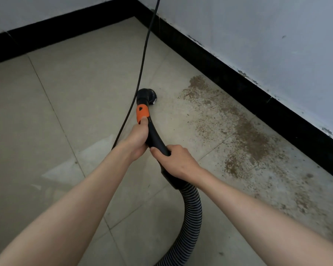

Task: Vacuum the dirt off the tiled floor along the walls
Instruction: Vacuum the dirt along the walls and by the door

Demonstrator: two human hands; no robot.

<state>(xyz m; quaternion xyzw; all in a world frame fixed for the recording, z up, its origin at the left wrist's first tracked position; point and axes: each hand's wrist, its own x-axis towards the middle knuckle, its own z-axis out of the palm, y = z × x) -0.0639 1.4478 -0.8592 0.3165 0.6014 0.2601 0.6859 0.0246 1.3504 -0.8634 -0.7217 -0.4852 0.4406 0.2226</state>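
A pale tiled floor point(69, 104) fills most of the view, seen from above by a person looking down at their own bare arms. Two grey-white walls point(258, 31) meet in a corner at the top, each edged at the bottom with a black skirting board point(229, 73). Along the right-hand skirting runs a long band of brown dirt point(244, 131), spreading from near the middle of the floor down towards the lower right corner of the view.

A ribbed black vacuum hose point(192, 214) rises from the bottom edge, curves up and to the left, and joins a smooth black curved handle tube point(155, 137). The tube's long axis runs away from the person, up the middle of the view towards the corner of the room. It ends in an orange collar point(141, 112) and then a round black nozzle point(146, 96), which points down at the floor, just left of the near end of the dirt band. Whether the nozzle touches the tiles cannot be told.

The right hand point(176, 162) grips the tube at its lower end, fingers curled round it, just above where the ribbed hose begins. The left hand point(137, 140) grips the tube farther forward, its thumb lying on the orange collar. The nozzle sits just beyond the left hand.

A thin black cable point(144, 54) hangs from the top of the view and passes down behind the left wrist.
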